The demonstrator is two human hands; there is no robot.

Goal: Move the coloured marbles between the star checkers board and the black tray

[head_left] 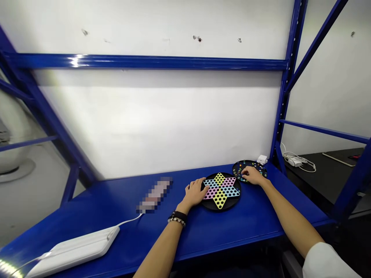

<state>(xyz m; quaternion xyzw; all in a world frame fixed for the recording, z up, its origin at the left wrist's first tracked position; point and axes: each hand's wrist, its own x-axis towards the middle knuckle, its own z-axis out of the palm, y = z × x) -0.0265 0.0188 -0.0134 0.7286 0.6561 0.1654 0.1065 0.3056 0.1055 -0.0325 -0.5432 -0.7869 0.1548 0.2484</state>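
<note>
A round black Chinese checkers board with a pink, yellow and light-blue star of holes lies on the blue table. A few small marbles seem to sit at its right point. My left hand rests at the board's left rim, fingers spread and thumb over the star. Behind and to the right is a round black tray scattered with colourful marbles. My right hand reaches into this tray from the right, its fingers bent and drawn together at the marbles. Whatever lies between those fingertips is hidden.
A pixelated flat object lies left of the board, joined by a white cable to a long white device. A white adapter stands behind the tray. Blue metal frame posts rise around the table.
</note>
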